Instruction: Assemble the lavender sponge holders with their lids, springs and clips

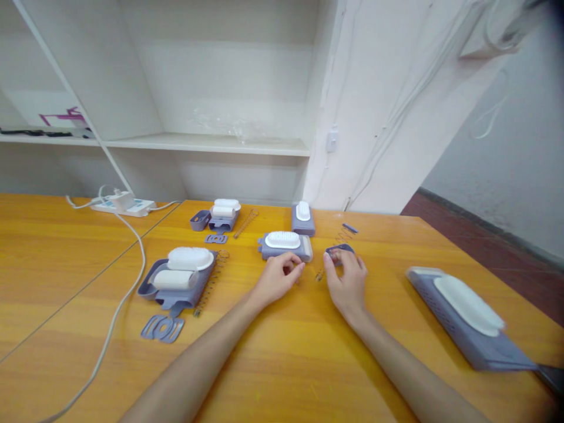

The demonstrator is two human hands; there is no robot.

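My left hand [279, 277] rests just in front of a grey-purple case with a white bristle brush [282, 239]. Its fingers are curled, thumb tip close to the index finger, and nothing shows between them. With bent fingers my right hand [348, 285] grips a small grey-purple oval cap [344, 247], partly hidden behind the fingers. Beyond that hand lie a thin coil spring [343, 236] and a small grey strip [350, 228]. Another bit of coil spring [319, 275] shows left of the right thumb.
At left are an opened grey case [165, 298] with white parts, flat grey cutouts [162, 328] and a long spring [212, 282]. A similar set [224, 218] sits farther back. Another brush case [303, 224] stands behind; a larger one [467, 314] lies right. A white cable [121, 305] crosses the table.
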